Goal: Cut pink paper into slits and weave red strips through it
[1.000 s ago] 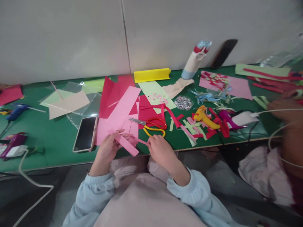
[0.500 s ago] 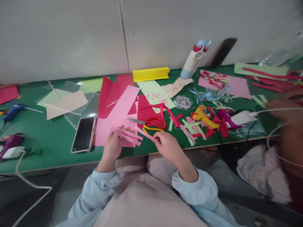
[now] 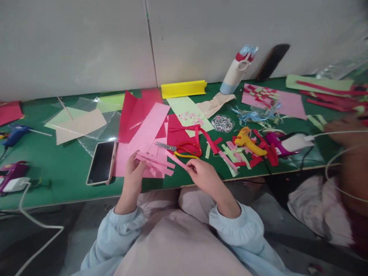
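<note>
Several pink paper strips (image 3: 159, 162) fan out to the right from my left hand (image 3: 134, 172), which pinches their left ends. A single pink strip (image 3: 177, 160) is held at its lower right end between the thumb and fingers of my right hand (image 3: 202, 174). Both hands are over the table's front edge. Scissors with red and yellow handles (image 3: 184, 149) lie just beyond my right hand, blades pointing left. Beneath and behind the strips are pink paper (image 3: 148, 130) and red sheets (image 3: 130, 115).
A phone (image 3: 101, 163) lies left of my left hand on the green table (image 3: 69, 180). To the right are cut paper strips (image 3: 230, 151), a yellow glue gun (image 3: 250, 142), beads (image 3: 222, 124) and a bottle (image 3: 234, 74). Another person's arm (image 3: 352, 165) is at the far right.
My left hand has shifted slightly left and its fingers have moved from spread over the strips to pinching their ends. My right hand has barely moved.
</note>
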The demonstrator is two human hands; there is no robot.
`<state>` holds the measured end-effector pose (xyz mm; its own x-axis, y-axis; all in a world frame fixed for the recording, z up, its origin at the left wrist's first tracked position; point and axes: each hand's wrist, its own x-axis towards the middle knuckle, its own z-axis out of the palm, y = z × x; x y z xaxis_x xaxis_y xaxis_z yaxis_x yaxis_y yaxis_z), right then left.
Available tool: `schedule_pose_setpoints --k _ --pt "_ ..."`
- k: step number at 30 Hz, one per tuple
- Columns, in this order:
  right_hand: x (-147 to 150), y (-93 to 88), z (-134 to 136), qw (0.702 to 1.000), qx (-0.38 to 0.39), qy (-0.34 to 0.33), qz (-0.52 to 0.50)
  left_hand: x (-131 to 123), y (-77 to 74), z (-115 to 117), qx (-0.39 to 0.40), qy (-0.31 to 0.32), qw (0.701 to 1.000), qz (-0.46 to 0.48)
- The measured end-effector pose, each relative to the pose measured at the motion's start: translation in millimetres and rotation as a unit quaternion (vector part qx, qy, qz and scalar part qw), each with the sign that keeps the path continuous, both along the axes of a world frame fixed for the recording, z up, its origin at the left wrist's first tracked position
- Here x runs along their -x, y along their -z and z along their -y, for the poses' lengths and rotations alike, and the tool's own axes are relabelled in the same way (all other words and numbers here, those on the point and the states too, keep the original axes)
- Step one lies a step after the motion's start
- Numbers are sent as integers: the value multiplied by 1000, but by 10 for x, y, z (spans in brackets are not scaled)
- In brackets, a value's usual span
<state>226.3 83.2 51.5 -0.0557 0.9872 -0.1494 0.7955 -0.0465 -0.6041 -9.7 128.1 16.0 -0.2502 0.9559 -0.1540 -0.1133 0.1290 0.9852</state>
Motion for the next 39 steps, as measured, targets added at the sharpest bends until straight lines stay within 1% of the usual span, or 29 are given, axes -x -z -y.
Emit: schedule_pose_setpoints --k 4,8,9,10,12,13,14,16,18,21,24,26,28,31,32,35,37,39 --pt "3 16 -15 1000 12 8 -12 115 -8 -21 -20 -10 998 -59" --pt "4 16 -30 999 22 9 -26 210 -108 -7 -40 -14 992 -115" --pt "4 14 -32 999 22 9 -29 231 -141 3 -46 -17 988 -144" --pt "4 11 -33 999 21 8 -32 249 -173 14 -54 -20 981 -184" --pt "9 3 -36 999 16 7 -39 269 -229 36 -75 -14 953 -292" --pt "14 -2 -39 999 14 7 -45 267 -251 45 -80 -4 944 -321" --pt "21 -8 -42 999 12 7 -53 255 -269 54 -81 14 941 -328" --pt "40 -17 -53 997 9 7 -73 203 -296 66 -70 66 956 -276" --pt "63 -14 -69 995 9 1 -99 120 -314 76 -41 126 972 -194" --pt "96 21 -90 991 14 -6 -135 -21 -333 92 24 187 979 -75" --pt "124 61 -93 986 28 -13 -162 -119 -332 106 56 203 977 -13" --pt "140 54 -90 984 37 -25 -171 -140 -317 105 57 202 978 -6" --pt "147 4 -108 985 46 -55 -158 -130 -295 93 55 196 979 -13" --pt "124 -113 -247 988 49 -103 -100 -89 -263 63 51 176 983 -24" --pt "104 -146 -336 991 38 -102 -78 -77 -255 52 49 169 984 -27" --pt "21 -191 -713 995 -43 -84 41 -62 -248 32 48 150 987 -30" --pt "-30 -173 -999 978 -112 -101 143 -67 -256 29 50 142 988 -29" --pt "-58 -128 -1250 956 -143 -141 213 -73 -267 33 51 140 988 -28"
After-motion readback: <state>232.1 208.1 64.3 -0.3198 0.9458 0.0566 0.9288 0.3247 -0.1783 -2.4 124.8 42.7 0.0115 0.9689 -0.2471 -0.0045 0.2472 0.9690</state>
